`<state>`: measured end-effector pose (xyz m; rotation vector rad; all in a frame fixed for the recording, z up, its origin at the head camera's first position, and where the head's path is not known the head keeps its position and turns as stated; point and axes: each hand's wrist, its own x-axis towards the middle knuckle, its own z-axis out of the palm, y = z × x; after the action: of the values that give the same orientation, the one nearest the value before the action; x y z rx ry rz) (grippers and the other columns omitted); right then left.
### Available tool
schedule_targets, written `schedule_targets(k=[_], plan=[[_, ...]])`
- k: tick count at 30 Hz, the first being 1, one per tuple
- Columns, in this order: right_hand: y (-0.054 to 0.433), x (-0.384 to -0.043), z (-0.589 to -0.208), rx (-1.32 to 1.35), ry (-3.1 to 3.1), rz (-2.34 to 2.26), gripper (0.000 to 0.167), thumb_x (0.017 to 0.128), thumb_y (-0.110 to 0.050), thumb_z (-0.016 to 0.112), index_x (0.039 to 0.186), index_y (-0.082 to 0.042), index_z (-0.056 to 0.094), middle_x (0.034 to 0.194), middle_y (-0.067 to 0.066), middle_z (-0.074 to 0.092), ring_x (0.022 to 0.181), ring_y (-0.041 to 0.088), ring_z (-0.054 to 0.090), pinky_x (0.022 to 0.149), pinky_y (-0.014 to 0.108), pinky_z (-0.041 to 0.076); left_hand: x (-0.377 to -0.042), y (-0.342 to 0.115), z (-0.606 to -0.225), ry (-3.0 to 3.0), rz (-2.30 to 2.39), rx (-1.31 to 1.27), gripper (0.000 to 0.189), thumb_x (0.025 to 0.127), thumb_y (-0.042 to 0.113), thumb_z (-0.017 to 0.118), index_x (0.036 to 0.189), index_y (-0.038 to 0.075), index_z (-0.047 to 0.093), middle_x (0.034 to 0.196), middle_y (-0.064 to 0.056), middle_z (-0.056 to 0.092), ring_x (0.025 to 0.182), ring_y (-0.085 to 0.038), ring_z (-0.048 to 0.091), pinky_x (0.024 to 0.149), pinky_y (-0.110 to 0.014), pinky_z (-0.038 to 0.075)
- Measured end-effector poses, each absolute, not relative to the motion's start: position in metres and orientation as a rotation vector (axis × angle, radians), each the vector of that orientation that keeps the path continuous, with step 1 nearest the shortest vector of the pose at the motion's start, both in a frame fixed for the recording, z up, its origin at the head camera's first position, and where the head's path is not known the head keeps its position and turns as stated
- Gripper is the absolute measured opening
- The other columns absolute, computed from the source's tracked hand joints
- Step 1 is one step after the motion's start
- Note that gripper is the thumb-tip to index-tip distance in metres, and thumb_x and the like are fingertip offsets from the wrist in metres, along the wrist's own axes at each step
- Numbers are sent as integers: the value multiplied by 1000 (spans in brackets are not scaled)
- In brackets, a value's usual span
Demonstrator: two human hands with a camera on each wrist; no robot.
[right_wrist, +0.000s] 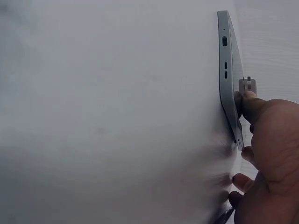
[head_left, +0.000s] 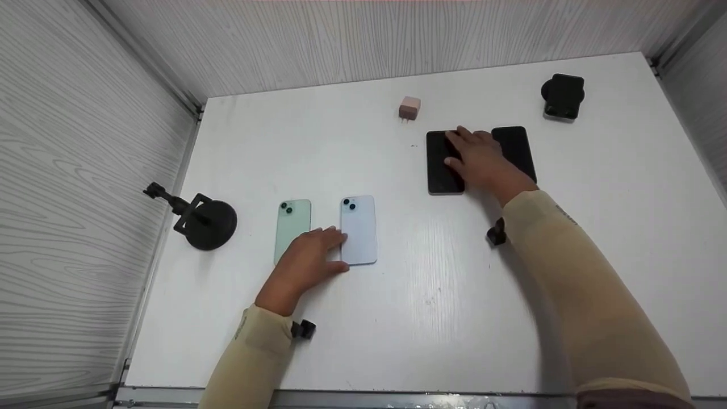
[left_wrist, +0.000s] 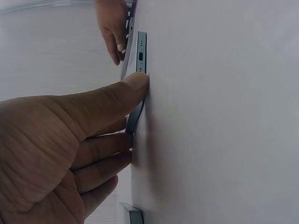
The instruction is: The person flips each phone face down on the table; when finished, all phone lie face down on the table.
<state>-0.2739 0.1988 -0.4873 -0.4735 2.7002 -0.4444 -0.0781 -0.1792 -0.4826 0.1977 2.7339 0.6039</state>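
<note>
Head view: left hand touches blue phone's edge, room rightward.

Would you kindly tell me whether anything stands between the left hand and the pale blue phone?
Nothing visible does: the left hand touches the pale blue phone at its edge, and the green phone lies on the blue one's left.

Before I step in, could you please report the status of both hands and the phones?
Left hand touching corner of pale blue phone. Right hand on left black phone. Head view: hands partly hide green phone, other black phone.
</note>
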Motion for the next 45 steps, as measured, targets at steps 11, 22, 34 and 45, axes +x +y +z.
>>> schedule_targets(k=[11,22,34,45], plan=[[200,-264,-493,-499,2736,-477,78,117,-48,45,177,-13,10,184,18,11,167,49,9,133,74,12,-78,-178,-479,2724,572,195,68,93,26,90,155,15,64,165,-6,56,159,-34,46,132,-51,37],[200,-244,-498,-571,2776,-518,79,115,-48,54,176,-11,20,180,21,23,163,50,19,133,69,18,-78,-179,-478,2740,582,207,66,92,25,90,153,13,65,164,-7,58,157,-35,48,132,-50,37],[195,-216,-499,-629,2816,-582,78,112,-45,60,172,-5,29,175,24,35,158,51,29,130,67,24,-73,-177,-476,2755,587,185,71,91,28,91,154,12,63,163,-11,58,157,-38,48,131,-52,39],[193,-198,-499,-663,2851,-558,78,110,-46,64,171,-6,33,172,22,42,155,50,34,127,66,28,-71,-144,-464,2877,531,222,81,93,44,89,159,9,58,165,-15,55,158,-38,47,131,-51,39]])
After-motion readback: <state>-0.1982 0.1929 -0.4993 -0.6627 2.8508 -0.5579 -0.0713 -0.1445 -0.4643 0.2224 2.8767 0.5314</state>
